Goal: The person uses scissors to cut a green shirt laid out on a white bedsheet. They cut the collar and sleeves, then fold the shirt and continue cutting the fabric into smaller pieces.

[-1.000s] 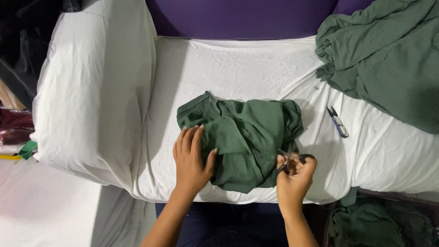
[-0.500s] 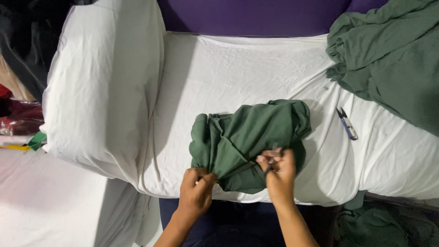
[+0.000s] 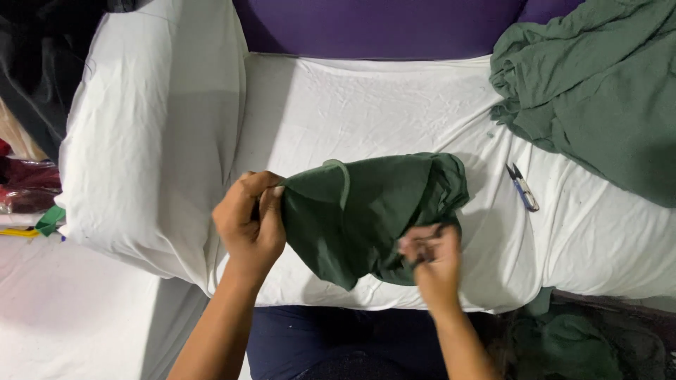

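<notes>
Bare forearms, dark navy trousers [image 3: 331, 345]

A dark green garment [image 3: 366, 211] lies bunched on the white-sheeted counter [image 3: 394, 105], near its front edge. Its left edge is lifted and stretched taut, and a narrow loop of the same fabric shows on top.

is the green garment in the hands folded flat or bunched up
Bunched up: the green garment is crumpled and lifted between the left hand and right hand.

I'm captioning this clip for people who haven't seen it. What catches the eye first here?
The dark green garment at the middle of the white-covered table, gripped by the left hand and right hand. Next, the big green fabric heap at upper right, with small snips beside it.
</notes>
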